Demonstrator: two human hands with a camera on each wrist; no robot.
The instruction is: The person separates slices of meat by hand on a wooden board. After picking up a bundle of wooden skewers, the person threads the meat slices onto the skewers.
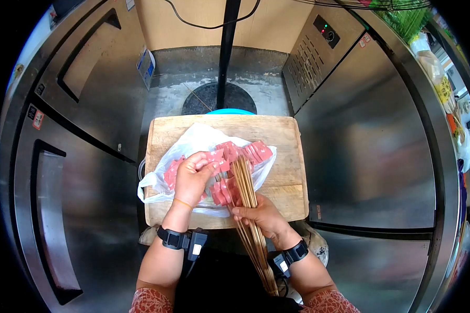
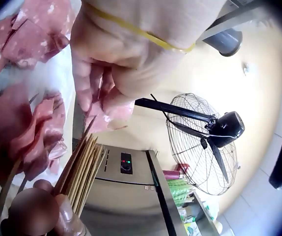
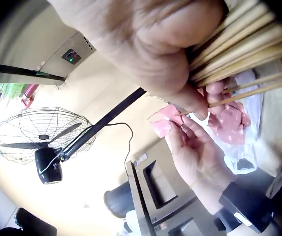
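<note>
My left hand [image 1: 189,180] pinches a thin pink meat slice [image 3: 161,127] between thumb and fingers. In the right wrist view a skewer's tip is at that slice and overlaps it. My right hand [image 1: 266,216] grips a thick bundle of bamboo skewers [image 1: 248,190], fanned upward, their lower ends running down toward my lap. Threaded meat slices [image 2: 35,130] hang on skewers beside the right hand's fingers in the left wrist view. More pink slices [image 1: 258,151] lie on a white plastic bag [image 1: 190,138], spread over a wooden cutting board [image 1: 290,177].
Steel refrigerators [image 1: 371,141] stand close on the right, with another steel cabinet [image 1: 99,208] on the left. Behind the board rises a black pole [image 1: 225,62] on a round base; the wrist views show its fan [image 3: 42,137]. A blue rim [image 1: 232,111] shows behind the board.
</note>
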